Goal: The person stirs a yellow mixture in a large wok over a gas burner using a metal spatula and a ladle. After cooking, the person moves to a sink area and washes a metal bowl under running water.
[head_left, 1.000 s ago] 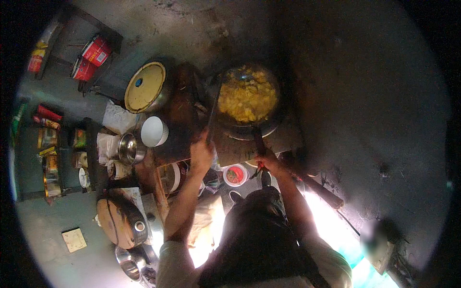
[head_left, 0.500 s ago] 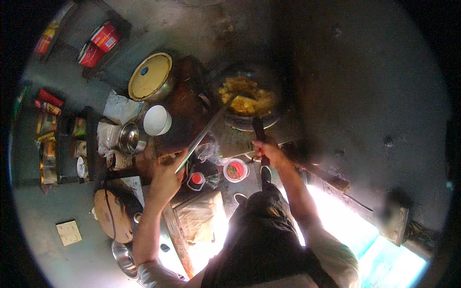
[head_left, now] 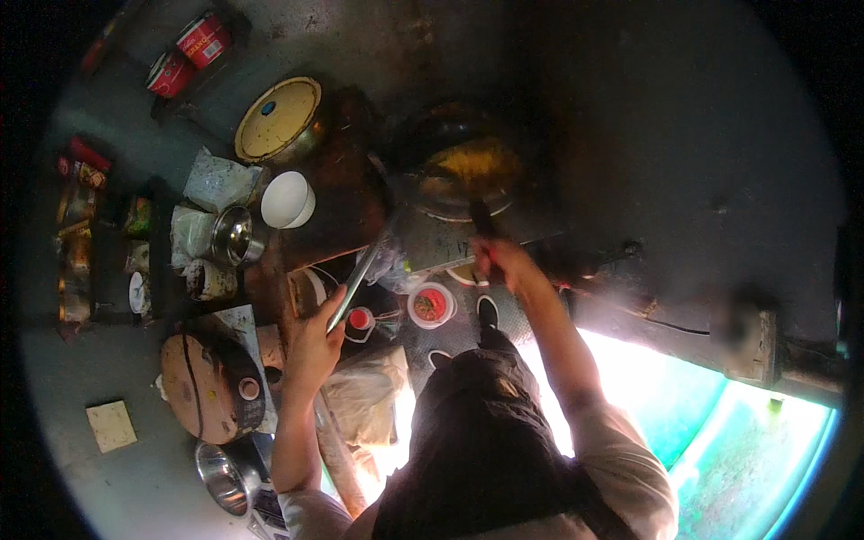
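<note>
My right hand (head_left: 499, 259) is closed round the dark handle (head_left: 482, 219) of a black wok (head_left: 459, 216) at the far middle. Yellow-brown pieces of food (head_left: 477, 160) are bunched toward the wok's far right side. Closed on a long-handled metal cooking utensil (head_left: 360, 277) is my left hand (head_left: 310, 349), nearer and further left. This utensil slants up toward the wok's left side. Its far end fades into the dark there, so its shape cannot be made out.
Left of the wok, a white bowl (head_left: 288, 200), a lidded pot (head_left: 281, 119) and a steel bowl (head_left: 236, 236) stand on surfaces. Below are a white tub with red contents (head_left: 432, 306) and a round wooden board (head_left: 187, 387). Dark wall (head_left: 684, 162) rises on the right.
The food has gathered toward the wok's far right side. The utensil's far end has drawn back from the food toward the left. The whole view has shifted slightly and darkened.
</note>
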### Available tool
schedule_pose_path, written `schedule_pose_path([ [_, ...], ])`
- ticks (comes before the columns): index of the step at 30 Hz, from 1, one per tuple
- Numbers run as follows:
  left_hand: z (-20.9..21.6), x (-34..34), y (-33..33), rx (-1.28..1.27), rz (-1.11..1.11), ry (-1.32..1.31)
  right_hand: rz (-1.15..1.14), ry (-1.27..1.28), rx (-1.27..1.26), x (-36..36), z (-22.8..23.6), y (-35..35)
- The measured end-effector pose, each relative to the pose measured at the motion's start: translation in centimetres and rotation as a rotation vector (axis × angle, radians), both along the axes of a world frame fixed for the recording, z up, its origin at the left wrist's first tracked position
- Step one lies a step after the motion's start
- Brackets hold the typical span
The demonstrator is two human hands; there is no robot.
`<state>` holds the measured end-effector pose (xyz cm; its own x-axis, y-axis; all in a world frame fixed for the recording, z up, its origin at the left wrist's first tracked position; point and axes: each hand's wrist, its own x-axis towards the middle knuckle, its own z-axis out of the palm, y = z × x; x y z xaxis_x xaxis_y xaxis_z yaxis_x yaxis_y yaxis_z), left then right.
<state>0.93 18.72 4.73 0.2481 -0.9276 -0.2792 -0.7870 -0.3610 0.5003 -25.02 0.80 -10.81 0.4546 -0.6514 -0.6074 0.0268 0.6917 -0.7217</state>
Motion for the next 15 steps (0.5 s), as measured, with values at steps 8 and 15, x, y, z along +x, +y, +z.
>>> schedule_pose_path([
  [8, 0.4, -0.3, 0.8, -0.176, 0.056, 0.063, 0.040, 0.086, -0.062, -1.0, -1.6, 3.9],
  [15, -1.4, 2.2, 0.6, -0.328, 0.088, 0.037, -0.091, 0.035, -0.565, -0.8, -2.6, 6.7],
])
